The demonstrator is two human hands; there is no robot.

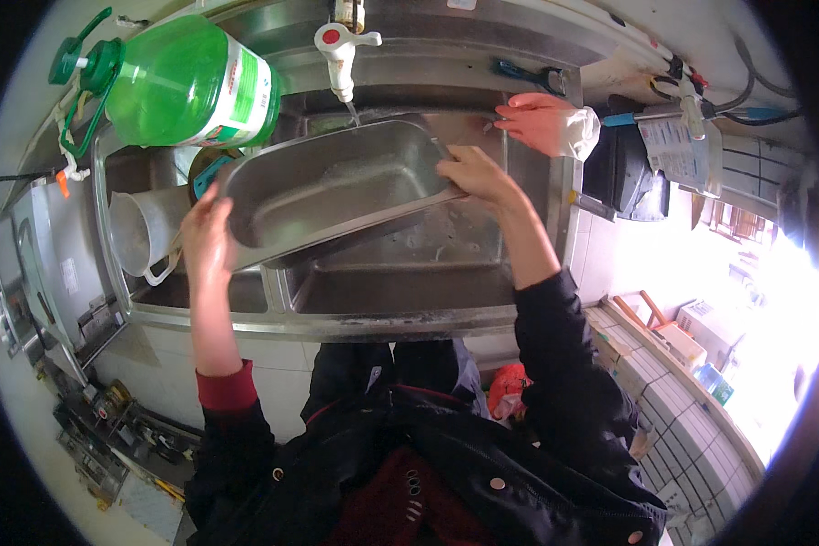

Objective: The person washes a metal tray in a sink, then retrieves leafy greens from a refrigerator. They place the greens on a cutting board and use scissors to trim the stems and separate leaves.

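A rectangular stainless steel pan (341,188) is held tilted above the right basin of a double sink (409,290). My left hand (208,228) grips its left end. At the other end, the fingers of my right hand (478,174) close over the rim. Water runs from the white tap (341,58) with a red mark on its handle, falling at the pan's far edge. A shallow film of wetness shows inside the pan. What lies beneath the pan in the basin is partly hidden.
A big green detergent bottle (167,82) lies across the sink's back left corner. A translucent plastic jug (143,228) rests in the left basin. Pink rubber gloves (546,123) hang over the right rim, near a blue-handled peeler-like tool (529,72).
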